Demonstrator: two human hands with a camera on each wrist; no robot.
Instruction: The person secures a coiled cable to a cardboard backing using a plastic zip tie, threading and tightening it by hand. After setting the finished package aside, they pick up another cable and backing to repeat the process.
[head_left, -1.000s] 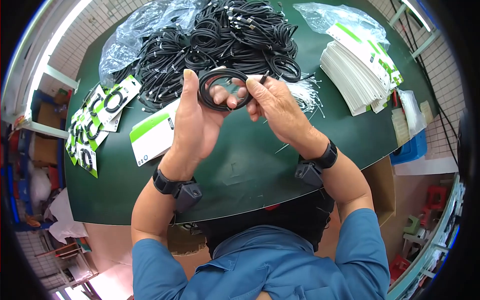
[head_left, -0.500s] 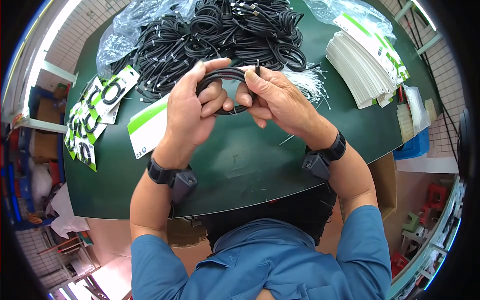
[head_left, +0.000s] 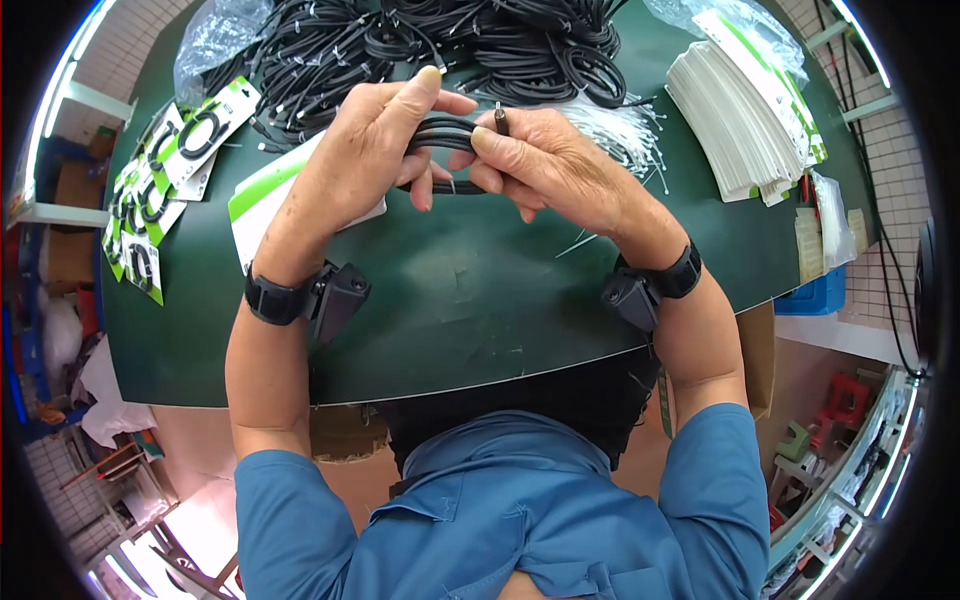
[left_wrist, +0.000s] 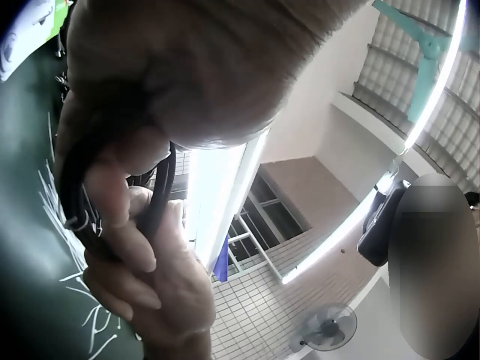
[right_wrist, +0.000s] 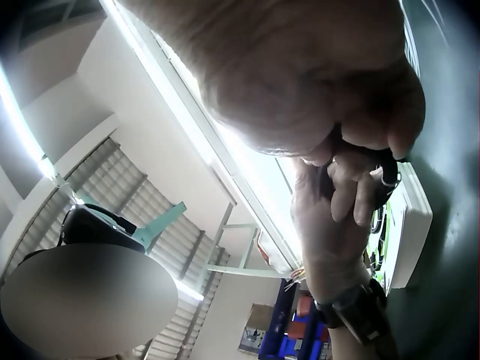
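A coiled black cable (head_left: 445, 130) hangs between both hands above the table, seen nearly edge-on in the head view. My left hand (head_left: 365, 145) holds its left side, fingers bent through the loop, thumb pointing up. On the other side my right hand (head_left: 555, 165) pinches the coil between thumb and fingers. The cable's plug end (head_left: 501, 120) sticks up beside the right thumb. A thin tie (left_wrist: 77, 222) wraps the lower part of the coil in the left wrist view. Behind the hands lies a large pile of coiled black cables (head_left: 330, 60).
White ties (head_left: 625, 135) lie in a bundle behind my right hand. Green-and-white cards (head_left: 270, 190) sit under my left forearm, with carded cables (head_left: 205, 130) farther left. A tall stack of white cards (head_left: 735, 130) stands right, near a blue bin (head_left: 812, 293).
The coil has turned from facing the head camera to nearly edge-on. Both hands stay on it, and the left hand has rolled over, its forearm swinging left. The head view has shifted slightly.
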